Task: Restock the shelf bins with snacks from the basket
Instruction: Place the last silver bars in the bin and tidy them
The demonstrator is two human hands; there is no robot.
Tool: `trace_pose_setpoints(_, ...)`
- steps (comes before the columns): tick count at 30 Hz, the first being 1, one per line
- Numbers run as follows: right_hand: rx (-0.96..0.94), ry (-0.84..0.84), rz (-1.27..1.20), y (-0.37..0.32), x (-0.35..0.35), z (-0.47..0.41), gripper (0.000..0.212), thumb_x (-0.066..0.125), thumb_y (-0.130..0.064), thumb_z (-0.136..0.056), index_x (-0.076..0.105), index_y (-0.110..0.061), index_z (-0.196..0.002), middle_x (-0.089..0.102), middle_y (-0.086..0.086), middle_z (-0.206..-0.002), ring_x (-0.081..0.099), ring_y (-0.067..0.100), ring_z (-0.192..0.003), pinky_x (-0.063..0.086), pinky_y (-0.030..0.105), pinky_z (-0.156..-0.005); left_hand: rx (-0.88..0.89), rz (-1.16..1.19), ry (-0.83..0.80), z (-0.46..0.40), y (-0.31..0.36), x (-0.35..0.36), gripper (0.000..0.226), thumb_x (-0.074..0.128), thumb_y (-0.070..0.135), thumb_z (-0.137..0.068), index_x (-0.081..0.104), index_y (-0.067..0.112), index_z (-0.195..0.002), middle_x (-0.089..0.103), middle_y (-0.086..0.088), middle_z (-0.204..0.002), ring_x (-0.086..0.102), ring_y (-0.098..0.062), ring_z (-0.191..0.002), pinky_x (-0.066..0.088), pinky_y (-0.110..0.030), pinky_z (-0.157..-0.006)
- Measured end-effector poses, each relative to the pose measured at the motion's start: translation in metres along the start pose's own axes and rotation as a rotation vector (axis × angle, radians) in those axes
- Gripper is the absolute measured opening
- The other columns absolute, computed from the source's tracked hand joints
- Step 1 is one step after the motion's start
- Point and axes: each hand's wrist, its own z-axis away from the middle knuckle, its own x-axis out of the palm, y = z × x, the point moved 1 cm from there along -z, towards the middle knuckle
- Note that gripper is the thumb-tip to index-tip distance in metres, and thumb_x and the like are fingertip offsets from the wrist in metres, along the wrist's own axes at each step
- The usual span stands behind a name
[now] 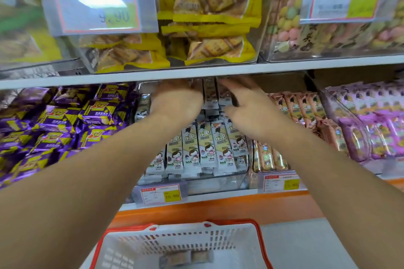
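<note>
Nearest, a white basket [240,238] with red rim sits low, a few small snack packs [185,256] left on its floor. Beyond it, the middle clear bin [218,183] on the lower shelf holds rows of white snack bars [205,146]. Both arms reach into the back of this bin: the left hand [177,99] lies palm down on the rear bars, whether gripping cannot be told; the right hand [247,102] is spread loose, fingers touching the upright bars. Purple packets [65,120] fill the bin beside.
</note>
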Motion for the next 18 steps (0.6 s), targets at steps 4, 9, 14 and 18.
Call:
trace_pose_setpoints(4, -0.106, 0.087, 0.114, -0.017, -0.008, 0.043, 0.044, 0.061, -0.025, -0.096, 0.05, -0.024, -0.138, 0.038, 0.001, -0.138, 0.043, 0.023, -0.13, 0.041, 0.04, -0.109, 0.171, 0.21, 0.166, 0.078, -0.012, -0.021, 0.022, 0.052, 0.025, -0.095, 0.059, 0.015, -0.113, 0.058, -0.011, -0.112, 0.051, -0.033, -0.108, 0.048, -0.048, -0.094)
trace_pose_setpoints(9, -0.234, -0.211, 0.318, -0.023, -0.001, 0.085, 0.082, 0.069, -0.064, -0.088, 0.036, -0.031, -0.155, 0.027, -0.008, -0.148, 0.024, 0.017, -0.142, 0.032, 0.041, -0.117, 0.3, 0.055, 0.133, 0.162, -0.042, -0.013, 0.047, 0.052, 0.042, -0.084, 0.056, 0.026, -0.128, 0.046, 0.001, -0.128, 0.044, -0.027, -0.116, 0.043, -0.046, -0.093)
trace_pose_setpoints(14, -0.201, -0.23, 0.37, -0.028, 0.005, 0.091, 0.083, 0.069, -0.056, -0.092, 0.028, -0.031, -0.159, 0.024, -0.006, -0.153, 0.02, 0.019, -0.144, 0.028, 0.043, -0.121, 0.231, 0.02, 0.126, 0.174, -0.066, 0.003, 0.053, 0.059, 0.032, -0.084, 0.054, 0.026, -0.136, 0.048, -0.001, -0.131, 0.047, -0.031, -0.119, 0.045, -0.047, -0.095)
trace_pose_setpoints(18, -0.182, -0.214, 0.362, -0.028, 0.011, 0.092, 0.082, 0.07, -0.051, -0.093, 0.026, -0.033, -0.16, 0.022, -0.005, -0.157, 0.019, 0.022, -0.149, 0.029, 0.05, -0.123, 0.261, 0.035, 0.142, 0.172, -0.073, 0.009, 0.055, 0.065, 0.027, -0.088, 0.051, 0.024, -0.141, 0.046, -0.001, -0.136, 0.045, -0.029, -0.124, 0.042, -0.045, -0.102)
